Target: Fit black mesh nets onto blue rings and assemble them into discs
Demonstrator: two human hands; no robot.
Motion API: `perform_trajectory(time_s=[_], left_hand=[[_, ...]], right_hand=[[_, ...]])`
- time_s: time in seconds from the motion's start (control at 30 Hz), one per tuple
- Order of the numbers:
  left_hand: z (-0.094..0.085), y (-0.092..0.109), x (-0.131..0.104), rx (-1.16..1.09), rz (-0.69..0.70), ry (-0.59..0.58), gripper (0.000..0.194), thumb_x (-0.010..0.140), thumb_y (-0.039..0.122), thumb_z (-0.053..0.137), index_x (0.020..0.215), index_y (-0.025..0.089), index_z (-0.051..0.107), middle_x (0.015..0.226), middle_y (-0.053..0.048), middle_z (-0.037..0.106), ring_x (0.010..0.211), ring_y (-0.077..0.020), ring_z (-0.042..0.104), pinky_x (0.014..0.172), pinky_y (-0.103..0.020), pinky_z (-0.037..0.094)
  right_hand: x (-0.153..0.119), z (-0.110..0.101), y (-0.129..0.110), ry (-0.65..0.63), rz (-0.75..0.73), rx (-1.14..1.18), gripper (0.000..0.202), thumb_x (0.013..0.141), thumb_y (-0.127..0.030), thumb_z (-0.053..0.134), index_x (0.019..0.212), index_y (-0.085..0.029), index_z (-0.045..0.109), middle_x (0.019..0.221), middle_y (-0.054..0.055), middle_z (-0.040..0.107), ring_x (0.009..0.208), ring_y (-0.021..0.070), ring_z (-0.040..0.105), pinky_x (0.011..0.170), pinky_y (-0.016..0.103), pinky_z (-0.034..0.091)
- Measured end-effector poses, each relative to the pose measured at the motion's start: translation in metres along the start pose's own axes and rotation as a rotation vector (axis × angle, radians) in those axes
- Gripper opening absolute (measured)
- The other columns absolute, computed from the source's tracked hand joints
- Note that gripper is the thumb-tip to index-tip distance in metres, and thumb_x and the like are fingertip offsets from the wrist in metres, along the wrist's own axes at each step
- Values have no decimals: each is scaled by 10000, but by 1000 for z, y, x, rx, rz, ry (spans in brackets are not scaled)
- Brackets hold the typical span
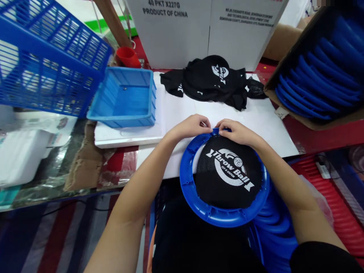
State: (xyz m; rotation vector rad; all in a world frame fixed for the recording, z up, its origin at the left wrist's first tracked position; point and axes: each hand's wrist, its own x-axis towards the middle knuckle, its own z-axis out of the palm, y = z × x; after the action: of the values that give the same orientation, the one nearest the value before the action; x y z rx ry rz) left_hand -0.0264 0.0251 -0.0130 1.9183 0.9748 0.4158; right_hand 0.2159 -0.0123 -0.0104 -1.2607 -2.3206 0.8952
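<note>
A blue plastic ring (187, 182) rests tilted at the table's front edge, over the lap. Inside it lies a round black mesh net (207, 167) printed "Throw Ball", with a gap between net and ring at the upper left. My left hand (193, 126) pinches the ring's far rim with closed fingertips. Just beside it, my right hand (237, 131) is closed on the same rim, where the net's edge meets it; the exact contact is hidden under the fingers. Further back on the white board, a pile of black printed nets (207, 81) lies loosely heaped.
A light blue bin (122, 120) stands left on the white board (170, 110), beside a tilted blue crate (51, 68) and a red cup (127, 57). White cartons (176, 41) block the back. Blue rings (318, 79) fill a cardboard box at right; more rings (275, 223) lie below.
</note>
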Motion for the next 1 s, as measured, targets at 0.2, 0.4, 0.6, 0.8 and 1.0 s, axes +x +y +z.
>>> perform_trajectory(time_s=[0.2,0.4,0.6,0.8,1.0], left_hand=[[2,9,-5,79,36,-5,179,846,327,731,885,167,801,870,-60,788,812,-195,694,777,-319,518],[14,10,-4,139,144,-26,102,752,262,804,834,204,821,916,-50,794,883,-218,702,857,-352,522],[19,6,-1,114,99,-9,135,787,282,774,854,195,852,894,-72,793,857,-230,700,823,-362,532],[21,9,0,45,27,2,138,790,266,761,852,171,840,828,-61,784,779,-203,676,783,-348,520],[16,13,-2,59,-23,-45,194,809,282,693,882,160,824,869,-76,788,836,-224,685,776,-343,512]], right_hand=[[-14,-4,-8,86,49,-238,107,895,-157,577,872,-211,667,1168,137,711,1147,318,656,1059,535,518],[-3,8,-1,69,-132,-26,226,879,-128,540,935,-235,731,1440,94,645,1340,283,618,1175,539,471],[-1,8,4,-8,-130,11,133,939,-315,635,927,-232,739,1374,106,707,1329,303,626,1177,562,454],[0,5,3,-49,-116,151,139,940,-353,651,881,-229,668,1284,95,755,1202,277,673,1127,533,478],[1,6,4,-41,-44,232,157,933,-375,624,912,-227,670,1242,81,774,1179,267,684,1114,496,482]])
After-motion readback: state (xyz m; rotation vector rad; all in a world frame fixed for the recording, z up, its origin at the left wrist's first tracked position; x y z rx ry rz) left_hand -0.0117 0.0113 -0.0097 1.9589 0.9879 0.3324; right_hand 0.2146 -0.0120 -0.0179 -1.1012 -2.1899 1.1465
